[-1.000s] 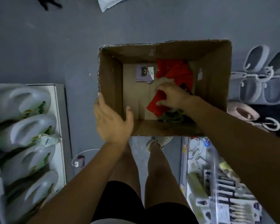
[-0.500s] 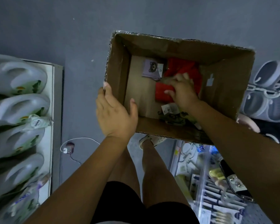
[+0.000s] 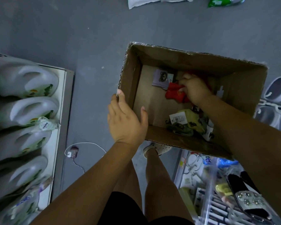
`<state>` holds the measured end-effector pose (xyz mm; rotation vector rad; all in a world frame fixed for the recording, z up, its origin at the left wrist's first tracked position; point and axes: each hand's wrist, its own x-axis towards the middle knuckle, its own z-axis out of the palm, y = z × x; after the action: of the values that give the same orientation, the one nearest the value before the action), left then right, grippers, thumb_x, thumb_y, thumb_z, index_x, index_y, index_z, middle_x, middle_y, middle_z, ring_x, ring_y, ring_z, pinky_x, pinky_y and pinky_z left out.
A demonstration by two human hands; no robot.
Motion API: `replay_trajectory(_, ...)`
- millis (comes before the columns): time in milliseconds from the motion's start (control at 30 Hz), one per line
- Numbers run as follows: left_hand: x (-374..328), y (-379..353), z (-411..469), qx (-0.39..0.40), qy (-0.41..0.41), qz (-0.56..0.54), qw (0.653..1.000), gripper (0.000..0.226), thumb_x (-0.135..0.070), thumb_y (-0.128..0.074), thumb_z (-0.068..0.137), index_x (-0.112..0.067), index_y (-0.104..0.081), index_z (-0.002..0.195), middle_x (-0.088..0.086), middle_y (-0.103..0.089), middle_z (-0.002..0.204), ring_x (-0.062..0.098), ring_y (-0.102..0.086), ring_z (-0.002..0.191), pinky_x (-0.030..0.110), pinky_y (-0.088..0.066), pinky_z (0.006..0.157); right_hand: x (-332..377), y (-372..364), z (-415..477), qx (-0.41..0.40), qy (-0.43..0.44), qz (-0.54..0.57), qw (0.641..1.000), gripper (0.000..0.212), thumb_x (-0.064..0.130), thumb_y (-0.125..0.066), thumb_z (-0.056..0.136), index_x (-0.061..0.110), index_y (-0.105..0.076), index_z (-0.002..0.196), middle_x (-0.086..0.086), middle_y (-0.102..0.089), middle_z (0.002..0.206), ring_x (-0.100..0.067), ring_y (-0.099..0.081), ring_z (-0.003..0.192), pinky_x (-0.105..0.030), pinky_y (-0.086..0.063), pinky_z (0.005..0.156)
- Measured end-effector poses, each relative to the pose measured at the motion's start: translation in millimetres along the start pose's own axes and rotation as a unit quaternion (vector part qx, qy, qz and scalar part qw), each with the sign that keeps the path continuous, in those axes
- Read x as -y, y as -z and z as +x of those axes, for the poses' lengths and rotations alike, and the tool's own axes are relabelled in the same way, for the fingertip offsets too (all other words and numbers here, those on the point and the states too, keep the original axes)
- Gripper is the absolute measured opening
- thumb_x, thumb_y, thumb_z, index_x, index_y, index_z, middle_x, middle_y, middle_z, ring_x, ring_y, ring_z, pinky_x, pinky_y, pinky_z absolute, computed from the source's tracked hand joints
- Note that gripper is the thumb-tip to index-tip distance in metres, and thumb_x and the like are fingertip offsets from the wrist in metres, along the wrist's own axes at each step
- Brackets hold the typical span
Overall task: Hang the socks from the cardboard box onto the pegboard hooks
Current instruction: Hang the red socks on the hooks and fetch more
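Left edge: shelf (image 3: 62,111) with a row of pale clogs (image 3: 26,109), blurred, one with a tag. On the grey floor (image 3: 88,38) beside the shelf lies a white charger plug (image 3: 71,153) with its cable looped.

Left hand (image 3: 125,120) grips the cardboard box (image 3: 193,59) at its near-left corner, thumb inside the wall and fingers outside along the left wall. The box is open at the top.

Inside the box, far-left corner: lilac sock pack (image 3: 161,78) with a bear print, flat on the bottom. Just right of it are the red socks (image 3: 175,93), bunched, in the middle of the box towards the far wall. Right hand (image 3: 195,90) is down in the box with fingers curled, pinching the red socks; more red shows behind the hand. Near-right part of the box: green-yellow socks (image 3: 191,124) in a heap with a white barcode label (image 3: 178,118) on top, partly under the right forearm.

Below the box: bare legs, black shorts and a white shoe (image 3: 156,149) on the floor.

Top edge of the floor: white packet (image 3: 159,1) and green packet (image 3: 225,1), both cut off.

Bottom-right corner: wire rack (image 3: 209,192) of small goods, blurred, with a black studded sandal (image 3: 246,198) on it. Right edge: grey slippers (image 3: 277,91) on white hangers.
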<state>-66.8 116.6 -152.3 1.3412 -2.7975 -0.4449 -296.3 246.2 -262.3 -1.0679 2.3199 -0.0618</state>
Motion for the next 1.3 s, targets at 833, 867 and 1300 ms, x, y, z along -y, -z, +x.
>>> replay_trajectory(833, -79, 153, 4, 0.479, -0.392, -0.248, 0.745, 0.073, -0.047, -0.082, 0.079, -0.030, -0.053, 0.143, 0.006, -0.045, 0.155, 0.013, -0.032, 0.148, 0.009, -0.009, 0.117, 191, 167, -326, -0.367, -0.236, 0.732, 0.523, 0.017, 0.014, -0.058, 0.099, 0.011, -0.068, 0.112, -0.005, -0.076, 0.103, -0.018, -0.072, 0.093, -0.033, -0.060, 0.081)
replay_trajectory(867, -82, 161, 2, 0.505, -0.413, -0.237, 0.719, 0.062, -0.037, -0.084, 0.081, -0.022, -0.060, 0.137, 0.007, -0.059, 0.142, 0.013, -0.050, 0.135, 0.008, -0.023, 0.114, 202, 166, -337, -0.382, -0.240, 0.739, 0.501, 0.017, 0.013, -0.058, 0.099, 0.009, -0.068, 0.112, -0.007, -0.076, 0.103, -0.019, -0.071, 0.093, -0.037, -0.060, 0.085)
replay_trajectory(1300, -50, 211, -137, 0.781, -0.390, -0.025, 0.487, 0.034, -0.029, -0.071, 0.090, -0.010, -0.072, 0.118, 0.006, -0.077, 0.114, 0.018, -0.072, 0.104, 0.035, -0.053, 0.100, 313, 46, -511, -0.550, -0.418, 0.694, 0.204, 0.023, 0.019, -0.060, 0.099, 0.000, -0.066, 0.111, -0.008, -0.076, 0.095, -0.016, -0.073, 0.078, -0.031, -0.062, 0.075)
